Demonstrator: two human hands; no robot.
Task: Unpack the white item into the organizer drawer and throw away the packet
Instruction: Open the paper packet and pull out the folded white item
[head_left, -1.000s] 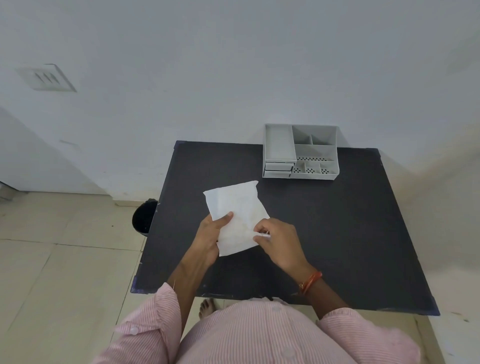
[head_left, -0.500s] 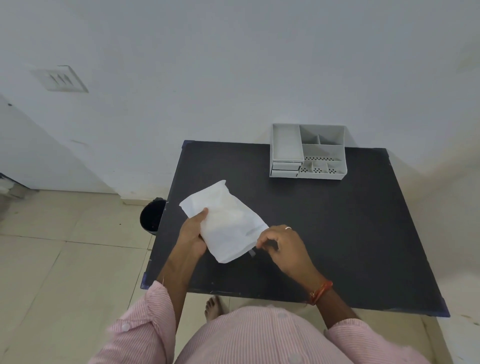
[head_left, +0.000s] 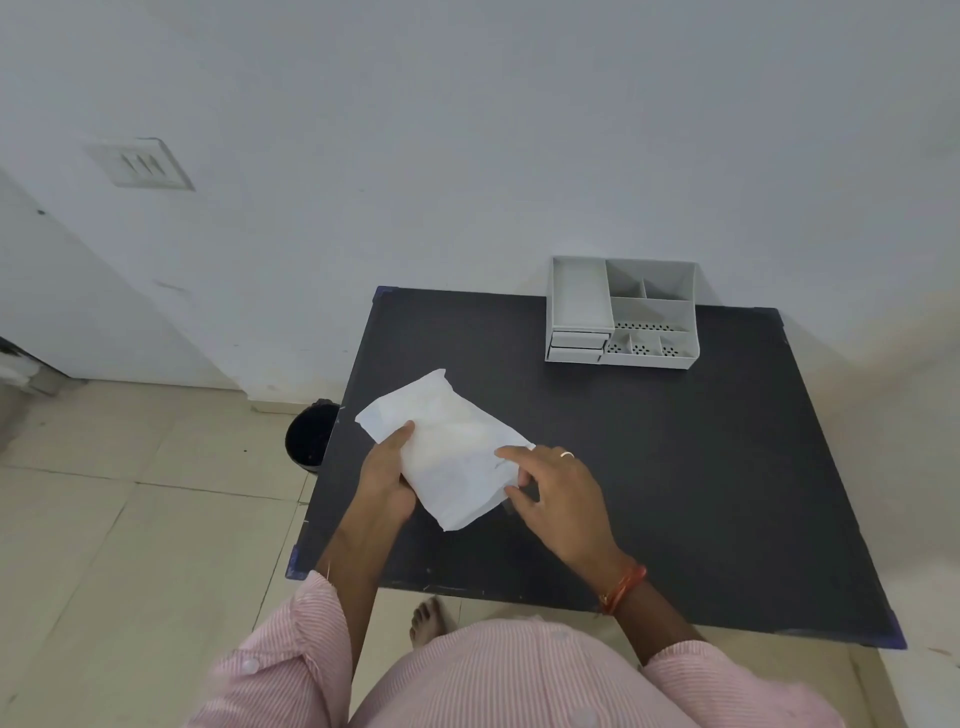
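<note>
A black table (head_left: 675, 493) carries a grey organizer (head_left: 622, 313) at its far edge, well apart from the white packet (head_left: 447, 449) held above the near left. The left hand (head_left: 387, 480) grips the packet's left side, thumb on top; the right hand (head_left: 558, 493) has loosely spread fingers, the forefinger touching its right edge.

shirt (head_left: 519, 680): pink-and-white fine stripes, white buttons | sleeves: rolled above forearms, button on left cuff (head_left: 251, 665) | right wrist: orange-red thread band (head_left: 623, 590) | right hand: ring (head_left: 567, 454) on one finger | foot (head_left: 427, 618): bare
</note>
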